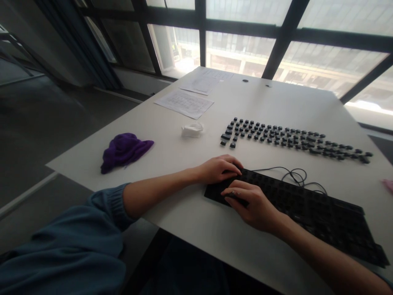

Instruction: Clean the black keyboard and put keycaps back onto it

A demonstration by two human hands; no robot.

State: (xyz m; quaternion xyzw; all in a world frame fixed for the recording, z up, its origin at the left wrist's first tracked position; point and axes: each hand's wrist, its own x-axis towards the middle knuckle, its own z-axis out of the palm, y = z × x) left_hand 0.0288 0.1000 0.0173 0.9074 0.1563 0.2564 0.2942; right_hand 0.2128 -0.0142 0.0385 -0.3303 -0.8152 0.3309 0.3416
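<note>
A black keyboard (307,209) lies aslant on the white table, its left part bare of many keycaps. My left hand (219,169) rests at its far left corner, fingers curled over the edge and thumb on top, gripping it. Just above the left end of the keyboard, my right hand (253,205) is closed in a pinch. Between its fingers is a small dark thing with a metallic glint (236,193), too unclear to name. Behind the keyboard, several loose black keycaps (276,137) stand in rows that follow a keyboard's layout.
A purple cloth (125,149) lies crumpled at the table's left side. White tissue (193,130) sits near the middle, with printed papers (186,103) farther back. The keyboard's cable (296,176) loops behind it. Something pink (388,184) shows at the right edge. Windows line the far side.
</note>
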